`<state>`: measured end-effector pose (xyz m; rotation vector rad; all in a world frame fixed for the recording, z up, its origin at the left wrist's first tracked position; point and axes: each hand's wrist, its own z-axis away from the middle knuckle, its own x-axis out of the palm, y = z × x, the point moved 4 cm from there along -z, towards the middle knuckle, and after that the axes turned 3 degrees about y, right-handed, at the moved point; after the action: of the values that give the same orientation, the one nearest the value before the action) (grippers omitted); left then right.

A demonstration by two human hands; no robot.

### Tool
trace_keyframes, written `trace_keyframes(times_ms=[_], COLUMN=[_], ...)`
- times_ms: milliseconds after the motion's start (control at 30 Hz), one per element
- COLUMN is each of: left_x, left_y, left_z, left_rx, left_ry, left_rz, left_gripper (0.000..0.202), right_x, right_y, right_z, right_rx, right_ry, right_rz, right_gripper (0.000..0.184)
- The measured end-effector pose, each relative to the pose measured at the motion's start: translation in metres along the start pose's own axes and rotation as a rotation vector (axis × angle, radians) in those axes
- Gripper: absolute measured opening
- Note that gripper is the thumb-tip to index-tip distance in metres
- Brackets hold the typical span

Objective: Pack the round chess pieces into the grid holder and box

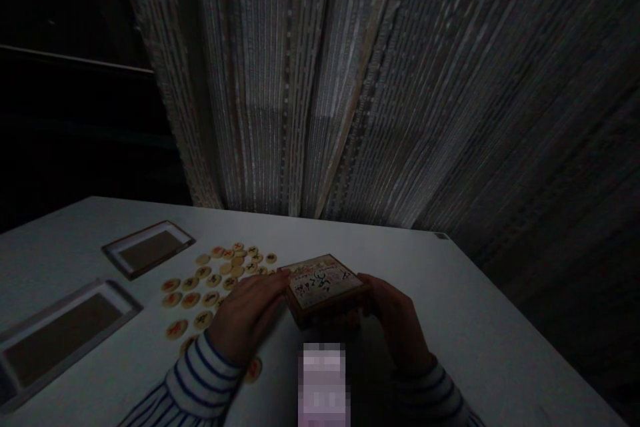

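Observation:
A small box (325,285) with printed characters and drawings on its top is between my hands, tilted a little above the white table. My left hand (245,313) grips its left edge, with the fingertips on the top side. Round its right corner the fingers of my right hand (395,317) are closed, and part of them is hidden behind the box. Something round and dark shows under the box's front edge, too dim to make out. Close to my left hand lie many round xiangqi pieces (211,298) with red or black characters; one piece (253,369) lies by my left wrist.
An open shallow tray (107,250) with a brown frame lies at the left of the table (400,247). A larger grey-rimmed tray (10,340) lies nearer me. Behind the table hangs a striped curtain (310,80). The room is dim.

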<state>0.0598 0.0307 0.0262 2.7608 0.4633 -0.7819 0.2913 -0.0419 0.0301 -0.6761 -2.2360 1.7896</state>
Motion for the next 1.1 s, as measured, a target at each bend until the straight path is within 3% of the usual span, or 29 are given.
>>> trace_keyframes(times_ms=[467, 633, 800, 1100], left_x=[0.004, 0.003, 0.001, 0.004], left_y=[-0.004, -0.003, -0.001, 0.004], left_z=[0.008, 0.006, 0.003, 0.002], left_rx=[0.089, 0.052, -0.027, -0.075], left_ry=[-0.029, -0.034, 0.039, -0.027], left_rz=[-0.072, -0.108, -0.150, -0.115], left_gripper=[0.033, 0.032, 0.028, 0.032], right_x=[0.002, 0.003, 0.004, 0.001], right_y=[-0.001, 0.002, 0.006, 0.006], right_z=[0.002, 0.002, 0.004, 0.003], right_rx=[0.097, 0.137, 0.154, 0.116], right_ry=[-0.055, -0.070, -0.082, -0.030], right_rz=[0.044, 0.025, -0.056, -0.070], right_gripper=[0.045, 0.043, 0.040, 0.033])
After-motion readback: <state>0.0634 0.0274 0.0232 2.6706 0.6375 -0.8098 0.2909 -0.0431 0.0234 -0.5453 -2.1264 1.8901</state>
